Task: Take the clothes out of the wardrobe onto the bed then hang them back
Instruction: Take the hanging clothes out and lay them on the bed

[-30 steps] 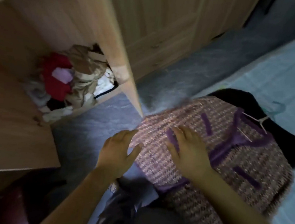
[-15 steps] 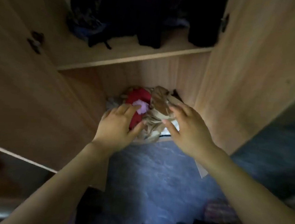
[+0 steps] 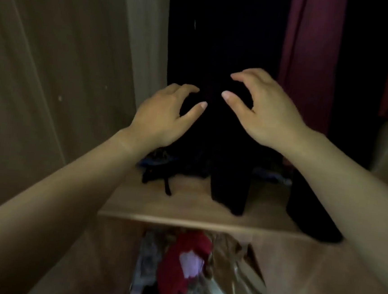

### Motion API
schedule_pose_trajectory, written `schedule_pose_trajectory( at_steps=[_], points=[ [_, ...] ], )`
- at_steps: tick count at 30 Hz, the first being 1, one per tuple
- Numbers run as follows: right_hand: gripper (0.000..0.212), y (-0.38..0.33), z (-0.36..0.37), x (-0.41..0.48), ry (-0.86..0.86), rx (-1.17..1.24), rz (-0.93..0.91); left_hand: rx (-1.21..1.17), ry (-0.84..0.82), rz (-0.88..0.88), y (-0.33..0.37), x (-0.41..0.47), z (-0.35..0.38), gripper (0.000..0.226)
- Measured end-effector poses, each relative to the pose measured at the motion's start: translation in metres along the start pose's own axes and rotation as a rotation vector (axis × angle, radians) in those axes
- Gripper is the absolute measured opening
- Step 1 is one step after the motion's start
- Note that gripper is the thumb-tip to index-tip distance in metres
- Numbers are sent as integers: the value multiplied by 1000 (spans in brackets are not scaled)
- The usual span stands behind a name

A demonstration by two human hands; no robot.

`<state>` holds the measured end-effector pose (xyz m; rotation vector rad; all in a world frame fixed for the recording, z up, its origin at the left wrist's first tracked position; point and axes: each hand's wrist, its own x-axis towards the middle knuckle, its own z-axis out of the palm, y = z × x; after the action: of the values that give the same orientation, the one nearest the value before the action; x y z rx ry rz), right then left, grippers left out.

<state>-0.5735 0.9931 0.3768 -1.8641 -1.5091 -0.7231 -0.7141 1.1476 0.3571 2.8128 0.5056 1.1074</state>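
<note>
Inside the wardrobe [image 3: 41,86], black clothes [image 3: 220,43] and a maroon garment [image 3: 309,51] hang above a wooden shelf [image 3: 182,214]; a crumpled heap [image 3: 223,287] with a red piece [image 3: 183,260] lies below it. Left hand [image 3: 165,116] and right hand [image 3: 262,106] hover before the black clothes, each grip apart, fingers loosely curved, holding nothing.

Bare forearms [image 3: 67,194], bare left hand [image 3: 160,117] and right hand [image 3: 267,113], short nails [image 3: 225,93].

Left hand [image 3: 165,116], right hand [image 3: 262,106] empty, before dark hanging clothes [image 3: 225,44]
</note>
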Motion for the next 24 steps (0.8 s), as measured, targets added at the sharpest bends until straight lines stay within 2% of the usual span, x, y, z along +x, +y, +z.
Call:
schedule_pose_trajectory(
  at_steps=[9, 16, 21, 24],
  points=[
    [49, 58, -28, 213, 251, -89, -267, 8, 216, 26, -37, 185, -44, 72],
    [45, 69, -60, 329, 397, -367, -315, 34, 316, 144, -78, 295, -72, 88],
    [45, 69, -94, 397, 526, -622, -286, -47, 394, 231, -99, 382, -87, 71],
    [46, 65, -110, 438, 518, -755, -239, -103, 416, 313, -106, 429, -91, 54]
  ],
)
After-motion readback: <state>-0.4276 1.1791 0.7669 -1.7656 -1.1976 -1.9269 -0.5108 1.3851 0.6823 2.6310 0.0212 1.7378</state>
